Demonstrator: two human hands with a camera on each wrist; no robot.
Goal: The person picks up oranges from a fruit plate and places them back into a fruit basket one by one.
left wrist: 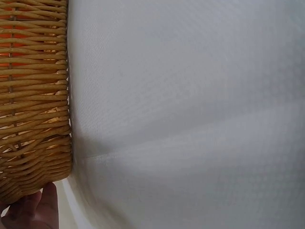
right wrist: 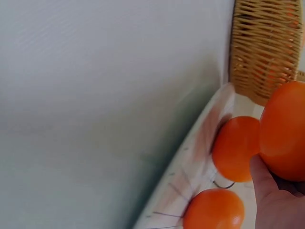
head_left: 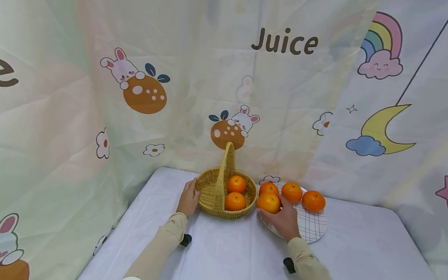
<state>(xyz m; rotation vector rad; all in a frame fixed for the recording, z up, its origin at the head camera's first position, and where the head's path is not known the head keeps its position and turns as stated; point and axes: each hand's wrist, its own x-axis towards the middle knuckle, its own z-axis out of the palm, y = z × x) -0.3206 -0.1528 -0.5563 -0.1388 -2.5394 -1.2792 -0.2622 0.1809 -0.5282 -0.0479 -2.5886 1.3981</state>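
A wicker basket [head_left: 213, 196] with an upright handle stands at the back of the table and holds two oranges [head_left: 236, 193]. My left hand [head_left: 188, 197] cups the basket's left wall, thumb up at the rim; the left wrist view shows the basket [left wrist: 33, 95] close up with a fingertip [left wrist: 35, 210] at its base. To the basket's right, my right hand [head_left: 278, 212] grips an orange [head_left: 268, 202] at the left edge of a grid-patterned plate [head_left: 313, 228]. Three more oranges [head_left: 292, 191] lie on the plate. In the right wrist view the held orange [right wrist: 286, 129] sits above my thumb [right wrist: 267, 195].
A white cloth covers the table [head_left: 239, 258]. A printed fabric backdrop [head_left: 153, 87] closes in the back and both sides, close behind the basket and plate. The near half of the table is bare cloth between my two sleeves.
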